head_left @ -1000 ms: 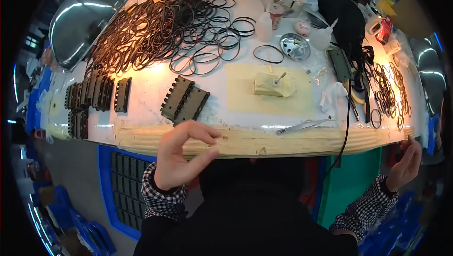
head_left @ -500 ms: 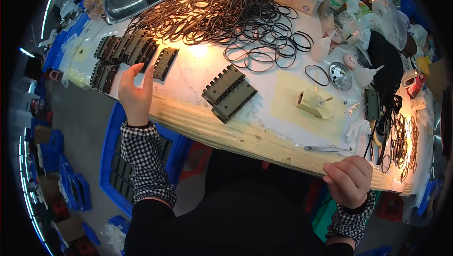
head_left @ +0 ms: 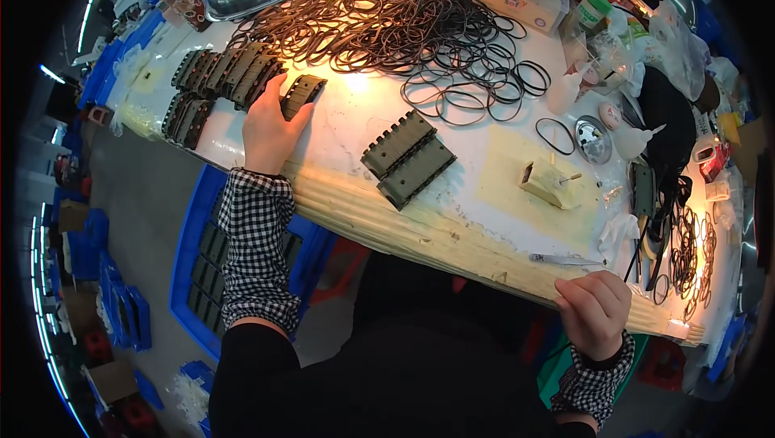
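My left hand [head_left: 273, 133] is over the left part of the table, its thumb and fingers spread around the near end of a single dark green ribbed piece [head_left: 303, 96]. Whether the fingertips touch it I cannot tell. Just left of it stand rows of similar ribbed pieces [head_left: 242, 75]. Two more green pieces, one with a toothed edge [head_left: 400, 143] and a flatter one [head_left: 417, 173], lie side by side at mid-table. My right hand [head_left: 596, 313] hovers by the front edge with curled fingers pressed together; anything inside them is hidden. Tweezers [head_left: 567, 260] lie just beyond it.
A big tangle of black rubber loops [head_left: 379, 22] covers the back. A cream block with a small stick [head_left: 550, 186] sits on yellowish paper at right. Bottles, bags and a round metal dish [head_left: 593, 139] crowd the right side. A blue crate [head_left: 187, 276] stands below the left edge.
My left hand has moved right and forward to the single ribbed piece. My right hand stays curled near the edge. The whole view has shifted slightly.
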A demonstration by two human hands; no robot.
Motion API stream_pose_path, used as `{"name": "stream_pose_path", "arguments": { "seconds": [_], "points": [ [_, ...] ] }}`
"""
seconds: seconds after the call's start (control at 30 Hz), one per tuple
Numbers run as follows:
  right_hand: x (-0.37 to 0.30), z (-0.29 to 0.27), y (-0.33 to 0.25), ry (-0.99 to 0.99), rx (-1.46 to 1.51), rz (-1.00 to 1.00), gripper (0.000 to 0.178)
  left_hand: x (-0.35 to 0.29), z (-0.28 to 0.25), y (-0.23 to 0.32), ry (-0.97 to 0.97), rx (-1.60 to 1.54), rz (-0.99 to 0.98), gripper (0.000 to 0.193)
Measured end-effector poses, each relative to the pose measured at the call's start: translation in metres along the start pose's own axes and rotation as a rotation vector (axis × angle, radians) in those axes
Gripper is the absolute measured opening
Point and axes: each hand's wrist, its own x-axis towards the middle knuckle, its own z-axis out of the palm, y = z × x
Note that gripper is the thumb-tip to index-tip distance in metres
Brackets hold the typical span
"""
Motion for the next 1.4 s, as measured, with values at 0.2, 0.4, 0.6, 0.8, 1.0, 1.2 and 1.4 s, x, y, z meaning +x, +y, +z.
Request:
{"name": "stream_pose_path", "arguments": {
  "seconds": [0.2, 0.4, 0.6, 0.8, 1.0, 1.2, 1.4],
  "points": [
    [-0.004, 0.001, -0.001, -0.025, 0.015, 0.053, 0.022, 0.022, -0.031, -0.023, 0.222, -0.039, -0.093, 0.049],
    [-0.008, 0.004, -0.001, -0.038, 0.045, 0.068, 0.021, 0.054, -0.043, -0.079, 0.051, 0.005, -0.098, 0.054],
    [-0.011, 0.004, -0.002, -0.053, 0.03, 0.101, 0.022, 0.058, -0.038, -0.087, 0.01, 0.028, -0.056, 0.057],
    [-0.013, 0.005, -0.002, -0.052, 0.032, 0.104, 0.022, 0.059, -0.042, -0.078, -0.016, 0.0, -0.05, 0.059],
    [-0.012, 0.005, -0.005, -0.011, 0.055, 0.102, 0.022, 0.044, -0.057, -0.048, 0.114, -0.12, -0.041, 0.054],
    [0.024, 0.017, -0.015, 0.084, 0.163, 0.072, 0.032, -0.018, -0.043, 0.033, -0.458, -1.298, -0.181, 0.053],
    [0.082, 0.034, -0.02, 0.098, 0.501, 0.153, 0.057, -0.085, -0.007, 0.138, -1.084, -1.886, -0.409, 0.049]
  ]
}}
